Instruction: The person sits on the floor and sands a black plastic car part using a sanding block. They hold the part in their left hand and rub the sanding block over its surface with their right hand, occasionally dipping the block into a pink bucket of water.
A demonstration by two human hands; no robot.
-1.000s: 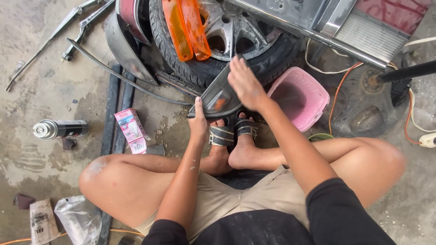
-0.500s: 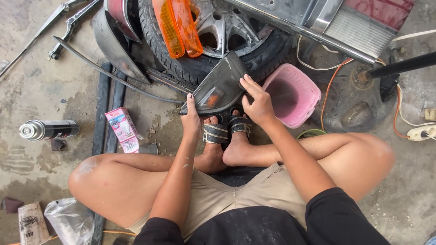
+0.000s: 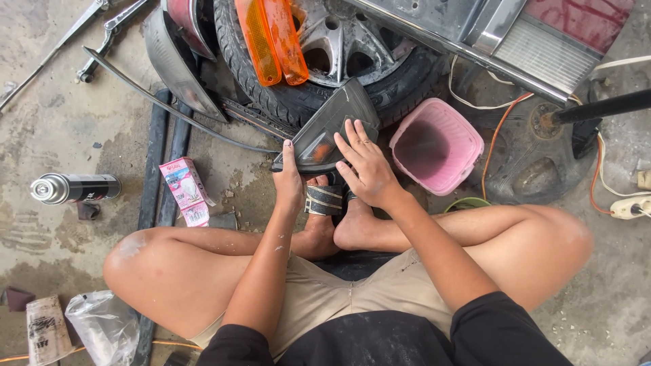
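left hand [image 3: 290,181] grips dark lamp lens [image 3: 325,132]; right hand [image 3: 366,166] spread flat on it; pink carton [image 3: 183,191] left.

My right hand [image 3: 366,169] covers the lower right part of the dark lamp lens [image 3: 325,132]; what lies under my palm cannot be told. My left hand [image 3: 288,179] hides the lens's near corner. The tyre [image 3: 285,102] and orange lenses [image 3: 271,37] are cut off by the top edge. My feet hide the ground beneath the lens. My torso is cut off at the bottom edge.
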